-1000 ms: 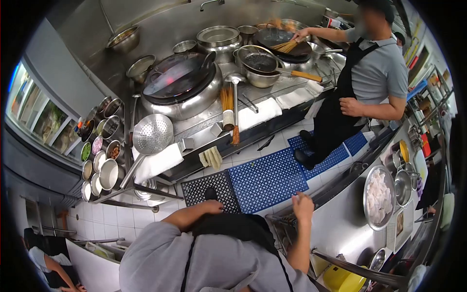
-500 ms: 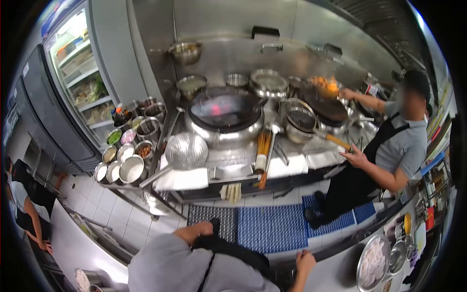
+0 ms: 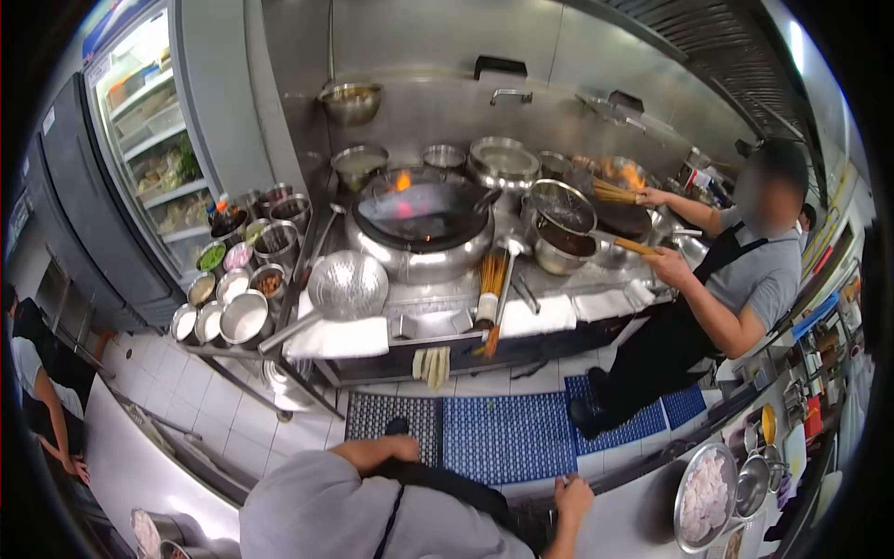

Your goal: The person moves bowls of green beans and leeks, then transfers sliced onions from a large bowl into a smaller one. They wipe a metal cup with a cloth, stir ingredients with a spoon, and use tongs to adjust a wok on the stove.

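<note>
At the bottom, my right hand is closed beside the edge of the rear counter; whatever its fingers hold, if anything, is hidden. My left forearm bends in front of my grey shirt, and its hand is lost against the black apron. Ahead stands a large wok on a steel burner ring, with a small flame at its back rim. A perforated strainer lies to its left, and a bamboo brush and a ladle lie to its right. Neither hand touches these.
A co-worker at the right grips a wooden-handled pan and a bamboo brush near flames. Seasoning pots crowd the left. A bowl of pale pieces sits on the rear counter. Another person stands far left. Blue mats cover the floor.
My view has shifted slightly. The co-worker's far hand now shows a bamboo brush over the wok there, and the pan in their other hand tilts differently. A flame shows at the near wok's rim.
</note>
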A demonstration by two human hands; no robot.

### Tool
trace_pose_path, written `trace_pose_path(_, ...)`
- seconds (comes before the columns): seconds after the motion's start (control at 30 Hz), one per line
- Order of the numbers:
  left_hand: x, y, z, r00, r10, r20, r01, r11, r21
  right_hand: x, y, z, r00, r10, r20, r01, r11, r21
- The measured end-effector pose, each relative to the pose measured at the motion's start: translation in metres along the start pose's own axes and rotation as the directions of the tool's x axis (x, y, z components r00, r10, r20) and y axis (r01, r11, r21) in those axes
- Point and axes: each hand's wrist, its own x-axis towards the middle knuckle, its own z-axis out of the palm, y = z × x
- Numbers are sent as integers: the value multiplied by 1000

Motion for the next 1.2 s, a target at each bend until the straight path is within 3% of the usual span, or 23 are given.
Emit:
trace_pose_path(0.03, -39, 20, -36, 993, -112, 36, 115, 987, -115, 1, -4, -5, 1000, 4, 14, -4, 1000, -11)
trace_pose_path(0.1, -66, 26, -45, 955, -262, 139, 289, 926, -243, -1, -5, -5, 999, 9, 36, -8, 1000, -21)
trace_pose_path(0.23, -74, -6, -9, 896, -412, 164, 442, 806, -394, 3, -6, -4, 999, 0, 52, 2, 999, -38)
trace_pose_path(0.3, -78, -19, 9, 908, -401, 122, 417, 834, -361, 1, -4, -2, 998, 6, 60, -2, 999, -52)
trace_pose_path(0.37, -95, -21, 23, 904, -296, -308, 218, 939, -265, 3, 1, 6, 998, -7, 64, 11, 998, -61)
trace_pose_path(0.47, -96, -26, 21, 809, -480, -339, 311, 839, -446, 4, -2, 4, 997, -5, 71, 10, 997, -73)
trace_pose_path(0.53, -102, -27, 4, 861, -436, -260, 324, 866, -380, 3, -1, 7, 999, -9, 37, 11, 998, -65)
trace_pose_path(0.67, -88, -39, 3, 921, -352, -164, 286, 900, -328, 5, -6, 1, 993, 31, 117, -11, 986, -166)
trace_pose_path(0.7, -83, -39, -2, 930, -347, -124, 288, 895, -341, 3, -7, 2, 992, 42, 116, -26, 990, -138)
trace_pose_path(0.77, -67, -50, 5, 916, -339, -215, 263, 911, -318, 4, -16, 9, 992, 59, 111, -50, 996, -78)
trace_pose_path(0.8, -61, -54, 8, 907, -334, -256, 251, 918, -308, 7, -24, 16, 992, -17, 125, 3, 994, 110)
trace_pose_path(0.87, -65, -54, -13, 912, -333, -239, 243, 909, -339, 23, -48, 34, 981, -164, 105, 97, 878, 468)
trace_pose_path(0.93, -62, -65, -26, 916, -333, -222, 246, 907, -343, 51, -87, 52, 944, -220, 245, -5, 735, 678)
trace_pose_path(1.0, -52, -85, -31, 919, -335, -207, 257, 909, -329, 81, -144, 45, 947, -260, 189, 48, 696, 716)
trace_pose_path(1.07, -47, -102, -34, 904, -360, -230, 248, 881, -403, 114, -199, 48, 967, -174, 185, -88, 454, 887)
trace_pose_path(1.2, -48, -132, -46, 890, -387, -240, 208, 814, -542, 175, -281, 50, 931, -86, 355, -353, 42, 935)
